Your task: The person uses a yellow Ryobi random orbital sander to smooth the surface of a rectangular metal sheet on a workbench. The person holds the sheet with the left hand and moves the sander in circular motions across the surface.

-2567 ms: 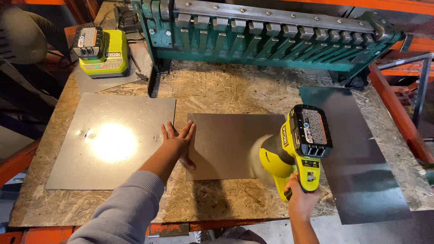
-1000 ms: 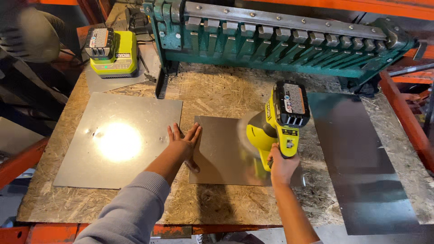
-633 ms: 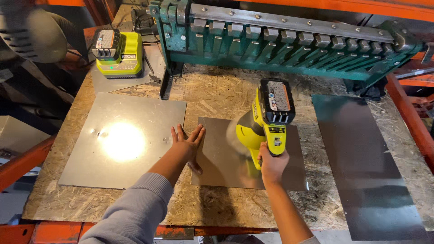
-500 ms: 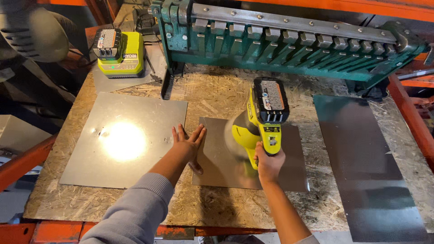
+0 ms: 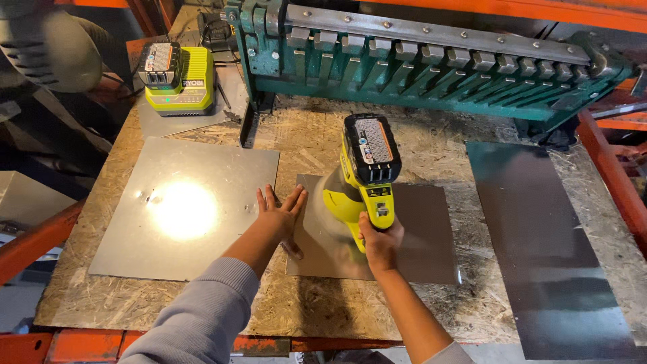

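Observation:
My right hand [image 5: 381, 237] grips the handle of a yellow-green cordless power tool [image 5: 360, 182] with a black battery on top; its blurred head presses down on the small grey metal sheet [image 5: 424, 236] in the middle of the chipboard bench [image 5: 317, 310]. My left hand [image 5: 278, 212] lies flat, fingers spread, on that sheet's left edge. The tool sits over the sheet's left half, just right of my left hand.
A larger metal sheet [image 5: 185, 205] with a bright glare lies to the left, a long dark sheet [image 5: 539, 229] to the right. A green sheet-metal bending machine [image 5: 431, 67] spans the back. A yellow-green battery charger [image 5: 176, 79] stands back left. Orange rack beams [image 5: 613, 175] edge the bench.
My right hand has carried the tool leftward across the small sheet, from its right edge to its left half. My left hand has stayed on the sheet's left edge.

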